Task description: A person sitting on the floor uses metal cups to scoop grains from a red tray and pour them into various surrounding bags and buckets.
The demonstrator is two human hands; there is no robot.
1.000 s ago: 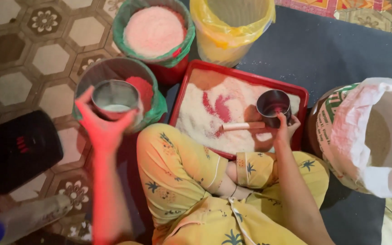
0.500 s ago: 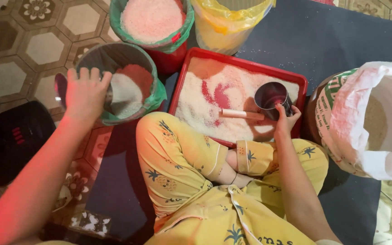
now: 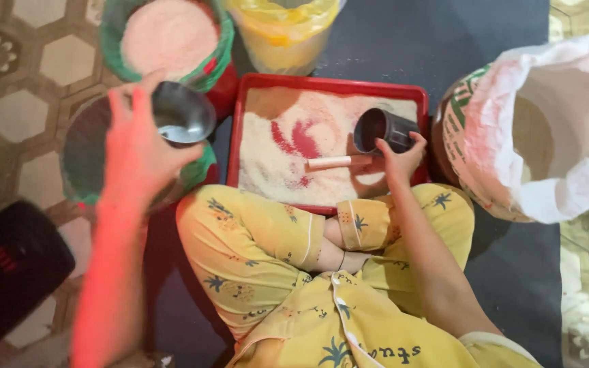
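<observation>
The fingers (image 3: pixel 121 109) of the left hand (image 3: pixel 138 153) are wrapped round a small steel cup (image 3: pixel 182 112), gripping it from the side and holding it tipped, mouth toward the camera, above the gap between two green-lined buckets. The cup looks nearly empty, a pale sheen at its bottom. If that wrist tilts further, whatever is left would likely spill onto the tiled floor rather than into the near bucket (image 3: pixel 80 157), since the cup hangs over that bucket's far rim.

The right hand (image 3: pixel 400 160) has its fingers closed on the handle of a dark tin mug (image 3: pixel 380 129), which lies on its side in the red tray (image 3: pixel 328 85), at the tray's right edge. A wooden stick (image 3: pixel 332 161) lies on the grain beside it. A hard scoop toward that edge could, I reckon, push rice over the low rim onto the dark mat (image 3: pixel 444 41).

Beyond the tray's far left corner stands the fuller bucket of pinkish rice (image 3: pixel 165 37), and next to it a yellow-lined tub (image 3: pixel 284 34). The open white sack (image 3: pixel 547 129) slumps just right of the tray; an elbow knock might tip it.
</observation>
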